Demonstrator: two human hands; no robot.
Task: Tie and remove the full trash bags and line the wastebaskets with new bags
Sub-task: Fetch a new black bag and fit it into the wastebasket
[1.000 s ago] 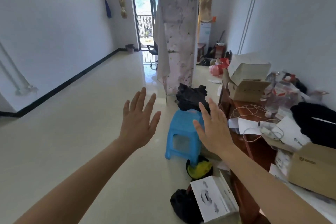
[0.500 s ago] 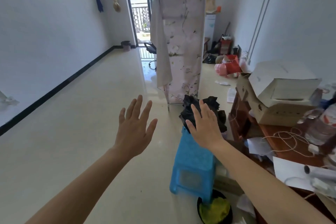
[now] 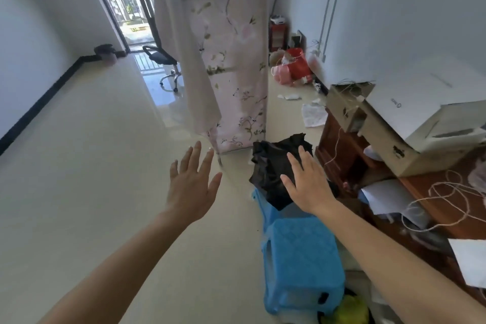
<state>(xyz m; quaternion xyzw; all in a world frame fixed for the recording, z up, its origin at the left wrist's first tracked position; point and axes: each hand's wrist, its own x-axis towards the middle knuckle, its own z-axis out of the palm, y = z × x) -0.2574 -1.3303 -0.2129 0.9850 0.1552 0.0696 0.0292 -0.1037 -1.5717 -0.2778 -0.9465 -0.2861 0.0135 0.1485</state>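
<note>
A crumpled black trash bag [image 3: 273, 163] stands on the floor beyond a blue plastic stool [image 3: 302, 258], beside the wooden desk. My right hand [image 3: 307, 184] is stretched out in front of the bag with fingers straight, covering its right side; whether it touches the bag I cannot tell. My left hand [image 3: 193, 184] hovers over the bare floor to the left of the bag, fingers spread, holding nothing. A small black basket with yellow contents [image 3: 347, 310] shows at the bottom edge behind the stool.
A floral fabric wardrobe [image 3: 226, 55] stands just beyond the bag. The wooden desk [image 3: 420, 192] at right carries cardboard boxes [image 3: 381, 134], papers and cord. An office chair [image 3: 163, 60] and another small bin [image 3: 106, 52] are far back. Red and pink clutter [image 3: 294, 66] lies by the wall.
I have moved forward; the black bag and stool are much closer. My right hand has come in front of the bag. Both hands stay spread and hold nothing.
</note>
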